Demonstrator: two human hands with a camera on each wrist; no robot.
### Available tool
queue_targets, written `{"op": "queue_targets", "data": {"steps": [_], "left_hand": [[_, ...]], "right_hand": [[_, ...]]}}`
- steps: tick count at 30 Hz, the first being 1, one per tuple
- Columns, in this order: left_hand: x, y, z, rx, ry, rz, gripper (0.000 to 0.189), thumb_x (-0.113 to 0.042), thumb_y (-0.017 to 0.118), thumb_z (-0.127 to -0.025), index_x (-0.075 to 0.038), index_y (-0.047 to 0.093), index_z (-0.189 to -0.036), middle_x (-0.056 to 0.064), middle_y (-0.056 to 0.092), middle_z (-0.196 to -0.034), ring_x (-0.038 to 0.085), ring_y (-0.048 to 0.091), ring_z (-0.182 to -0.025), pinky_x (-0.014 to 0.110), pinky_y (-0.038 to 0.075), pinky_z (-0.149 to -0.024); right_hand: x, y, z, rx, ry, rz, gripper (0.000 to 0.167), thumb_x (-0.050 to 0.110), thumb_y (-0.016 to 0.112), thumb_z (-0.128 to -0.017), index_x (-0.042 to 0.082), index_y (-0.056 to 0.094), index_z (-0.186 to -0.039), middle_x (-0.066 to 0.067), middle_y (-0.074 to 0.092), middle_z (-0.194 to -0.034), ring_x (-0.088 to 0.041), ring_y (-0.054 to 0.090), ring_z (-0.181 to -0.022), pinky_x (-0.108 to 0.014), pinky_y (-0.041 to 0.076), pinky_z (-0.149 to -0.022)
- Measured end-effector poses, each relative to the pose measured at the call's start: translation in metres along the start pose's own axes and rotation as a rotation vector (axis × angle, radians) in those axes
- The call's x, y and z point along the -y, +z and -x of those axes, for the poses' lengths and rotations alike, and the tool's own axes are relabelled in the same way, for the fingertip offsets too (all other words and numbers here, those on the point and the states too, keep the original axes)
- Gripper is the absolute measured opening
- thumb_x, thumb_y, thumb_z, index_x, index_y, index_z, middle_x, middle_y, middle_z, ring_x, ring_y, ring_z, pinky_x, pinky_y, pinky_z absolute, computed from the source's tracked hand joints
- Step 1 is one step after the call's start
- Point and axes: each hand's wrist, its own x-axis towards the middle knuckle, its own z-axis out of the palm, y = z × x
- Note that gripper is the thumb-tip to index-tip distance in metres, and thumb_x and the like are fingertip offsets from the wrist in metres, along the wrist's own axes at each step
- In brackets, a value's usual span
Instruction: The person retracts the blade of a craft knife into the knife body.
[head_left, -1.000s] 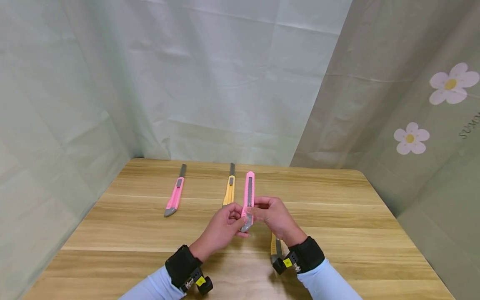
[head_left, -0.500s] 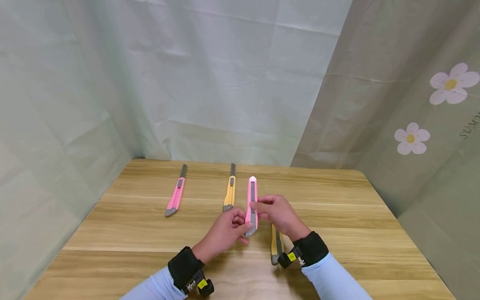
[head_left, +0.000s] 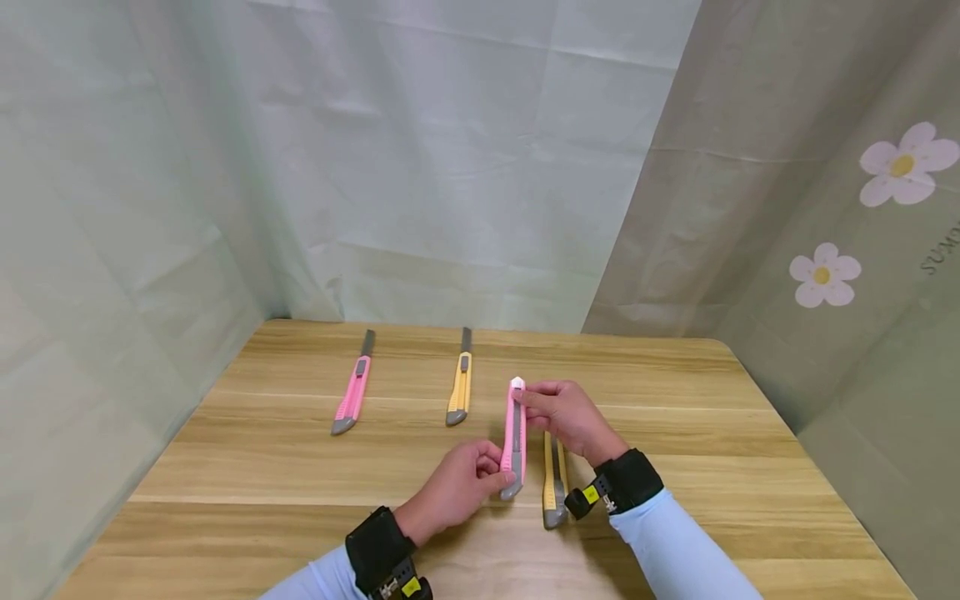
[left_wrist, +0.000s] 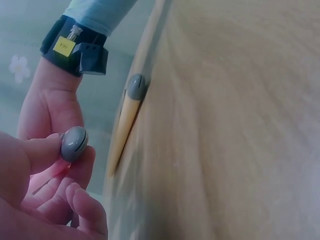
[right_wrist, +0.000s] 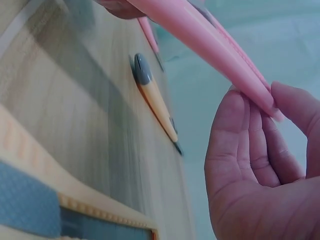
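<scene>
A pink utility knife (head_left: pixel 513 437) is held up over the table between both hands, its tip pointing away and no blade showing beyond it. My left hand (head_left: pixel 456 490) pinches its grey end cap (left_wrist: pixel 74 144) between thumb and fingers. At the opposite end, my right hand (head_left: pixel 573 418) pinches the pink body close to the tip, as the right wrist view also shows with the thumb (right_wrist: pixel 295 102) on one side. Beneath the right wrist lies a yellow utility knife (head_left: pixel 553 487), its far end partly hidden by that hand.
Farther back on the wooden table (head_left: pixel 652 383), another pink utility knife (head_left: pixel 352 392) lies at left with its blade out. A second yellow utility knife (head_left: pixel 460 387), blade also out, lies right of it. Hanging cloth (head_left: pixel 450 167) closes off the back and sides.
Both hands have brought the pink utility knife nearer and slightly right. My right fingers have slid along it from near the grey end up to the tip.
</scene>
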Motion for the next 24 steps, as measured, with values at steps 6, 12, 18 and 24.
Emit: {"op": "queue_targets", "data": {"steps": [6, 12, 18, 24], "left_hand": [[0.001, 0.003, 0.000, 0.011, 0.000, -0.071, 0.016, -0.014, 0.077, -0.092, -0.006, 0.066, -0.100, 0.001, 0.067, -0.085, 0.013, 0.057, -0.071, 0.017, 0.046, -0.054], [0.002, 0.006, -0.004, -0.001, 0.040, -0.246, 0.017, -0.019, 0.082, -0.088, -0.011, 0.068, -0.094, -0.002, 0.065, -0.086, 0.013, 0.055, -0.080, 0.020, 0.045, -0.066], [-0.001, 0.009, -0.005, -0.030, 0.053, -0.443, 0.021, -0.026, 0.087, -0.082, -0.017, 0.068, -0.084, 0.001, 0.058, -0.098, 0.021, 0.043, -0.099, 0.029, 0.037, -0.079], [-0.005, 0.013, -0.006, 0.019, 0.017, -0.489, 0.021, -0.028, 0.087, -0.082, -0.019, 0.069, -0.077, 0.001, 0.053, -0.100, 0.022, 0.039, -0.101, 0.030, 0.036, -0.079]], "right_hand": [[0.000, -0.005, -0.003, 0.004, -0.001, -0.005, 0.040, 0.015, 0.073, -0.097, -0.011, 0.064, -0.126, -0.006, 0.075, -0.094, -0.014, 0.072, -0.078, -0.028, 0.067, -0.076], [-0.001, -0.009, -0.008, -0.009, 0.001, 0.075, 0.035, 0.013, 0.074, -0.095, -0.010, 0.067, -0.121, -0.004, 0.075, -0.089, -0.014, 0.071, -0.075, -0.031, 0.067, -0.079], [-0.001, -0.012, -0.010, -0.083, -0.004, 0.316, 0.028, 0.024, 0.081, -0.089, 0.005, 0.077, -0.109, 0.004, 0.068, -0.085, -0.016, 0.056, -0.077, -0.025, 0.051, -0.068], [-0.001, -0.014, -0.011, -0.094, -0.008, 0.496, 0.025, 0.037, 0.082, -0.087, 0.013, 0.078, -0.093, 0.002, 0.067, -0.089, -0.020, 0.052, -0.086, -0.027, 0.044, -0.068]]}}
